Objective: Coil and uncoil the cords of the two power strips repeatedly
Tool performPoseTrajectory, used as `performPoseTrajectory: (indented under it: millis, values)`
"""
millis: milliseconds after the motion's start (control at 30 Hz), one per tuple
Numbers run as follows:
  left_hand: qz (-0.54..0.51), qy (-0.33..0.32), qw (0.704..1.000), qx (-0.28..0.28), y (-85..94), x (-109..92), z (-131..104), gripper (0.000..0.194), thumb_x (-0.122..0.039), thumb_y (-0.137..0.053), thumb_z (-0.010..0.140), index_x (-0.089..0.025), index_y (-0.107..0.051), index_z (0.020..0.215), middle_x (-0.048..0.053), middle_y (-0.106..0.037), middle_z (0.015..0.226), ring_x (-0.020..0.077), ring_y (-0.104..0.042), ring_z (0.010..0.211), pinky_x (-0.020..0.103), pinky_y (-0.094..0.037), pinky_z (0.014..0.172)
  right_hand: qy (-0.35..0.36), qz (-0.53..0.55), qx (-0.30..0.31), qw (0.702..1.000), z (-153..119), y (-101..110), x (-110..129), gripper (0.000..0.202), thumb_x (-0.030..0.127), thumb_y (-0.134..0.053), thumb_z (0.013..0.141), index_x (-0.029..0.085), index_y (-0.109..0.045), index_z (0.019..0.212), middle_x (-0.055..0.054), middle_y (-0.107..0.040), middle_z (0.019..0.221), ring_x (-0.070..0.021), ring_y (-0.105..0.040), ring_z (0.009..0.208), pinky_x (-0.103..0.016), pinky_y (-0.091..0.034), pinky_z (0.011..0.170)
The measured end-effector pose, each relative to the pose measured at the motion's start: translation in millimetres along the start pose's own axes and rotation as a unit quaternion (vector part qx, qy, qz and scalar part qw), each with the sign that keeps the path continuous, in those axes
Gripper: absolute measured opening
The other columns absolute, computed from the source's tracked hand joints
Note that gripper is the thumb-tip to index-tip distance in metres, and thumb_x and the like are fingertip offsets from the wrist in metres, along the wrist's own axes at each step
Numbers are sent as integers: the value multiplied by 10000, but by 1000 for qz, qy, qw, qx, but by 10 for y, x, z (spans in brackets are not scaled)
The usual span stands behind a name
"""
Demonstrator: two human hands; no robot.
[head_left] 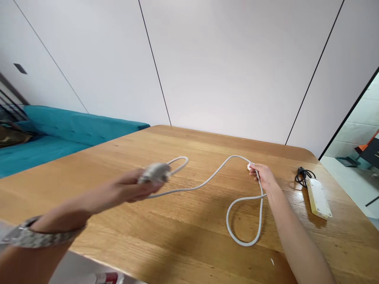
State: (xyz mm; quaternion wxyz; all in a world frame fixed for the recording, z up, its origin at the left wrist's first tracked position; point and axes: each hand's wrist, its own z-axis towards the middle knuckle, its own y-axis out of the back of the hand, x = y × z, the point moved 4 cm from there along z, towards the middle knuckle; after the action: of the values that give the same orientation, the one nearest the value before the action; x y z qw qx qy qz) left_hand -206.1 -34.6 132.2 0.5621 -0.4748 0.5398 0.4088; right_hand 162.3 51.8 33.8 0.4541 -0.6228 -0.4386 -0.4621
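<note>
My left hand (134, 189), with a watch on its wrist, is closed round a whitish block, which looks like a power strip (155, 172). Motion smears both, so its sockets cannot be made out. A white cable (204, 182) comes out of the block's right end, bends back in a short loop and runs across the wooden table. Farther right, my right hand (264, 175) pinches the cable close to a small white plug (249, 167), which shows at the fingertips. Below this hand the cable forms a wide loop on the tabletop.
A second white power strip (319, 197) with a coiled black cord (303, 174) lies near the right edge of the wooden table (183, 136). Beyond the table's left side is a teal sofa (71, 128). A white panelled wall (231, 71) stands behind the table.
</note>
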Motion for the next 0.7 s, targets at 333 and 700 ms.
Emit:
performPoseTrajectory:
  millis: [333, 700]
  values:
    - [-70, -17, 997, 6, -1100, 715, 403, 401, -471, -675, 760, -176, -436, 629, -98, -215, 481, 36, -134, 397, 147, -115, 363, 278, -171, 30, 945, -610, -528, 191, 300, 458, -607, 762, 177, -648, 664, -31, -655, 611, -130, -555, 464, -237, -416, 465]
    - [-309, 20, 947, 90, -1286, 749, 458, 356, -506, -608, 816, -187, -472, 735, -115, -139, 459, 42, -42, 364, 143, -158, 332, 300, -249, 172, 905, -773, -704, 175, 414, 526, -507, 844, 195, -636, 632, 10, -487, 546, -129, -419, 541, -238, -334, 511]
